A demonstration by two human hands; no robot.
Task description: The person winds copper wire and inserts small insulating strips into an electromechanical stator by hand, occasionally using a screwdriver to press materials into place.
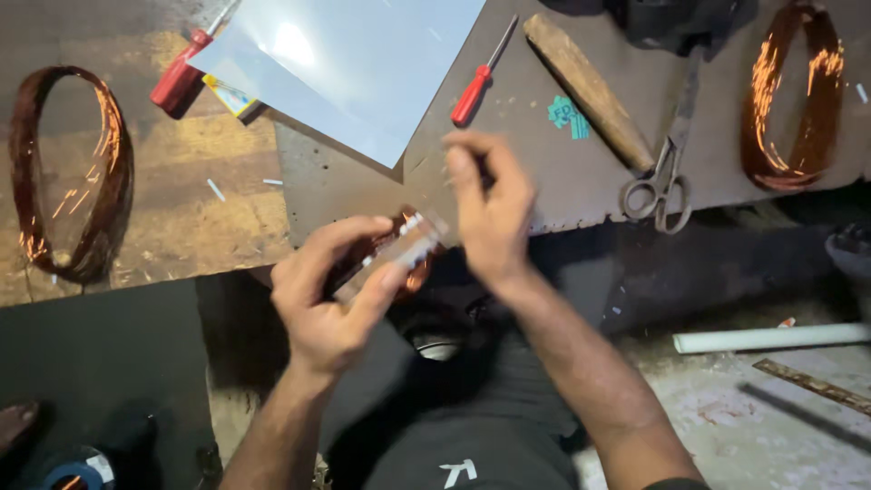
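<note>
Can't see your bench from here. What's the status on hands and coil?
Left hand holding copper coil. Right hand raised just above it, blurred, grip unclear. Scissors and red screwdriver off to the side.

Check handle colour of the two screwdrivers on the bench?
Both red: small screwdriver and larger screwdriver top left. Head view shows them clearly.

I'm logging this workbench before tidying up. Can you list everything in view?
copper wire coil: 3, reddish-brown; left bench, far right, one small in the left hand
screwdriver: 2, red handles; top left, top centre
plastic sheet: 1, pale grey; top centre
wooden handle: 1, brown; right of centre
scissors: 1, metal; bench edge
white pipe: 1; floor, right
left hand: grips the small coil
right hand: fingers pinched above the coil, blurred
</note>
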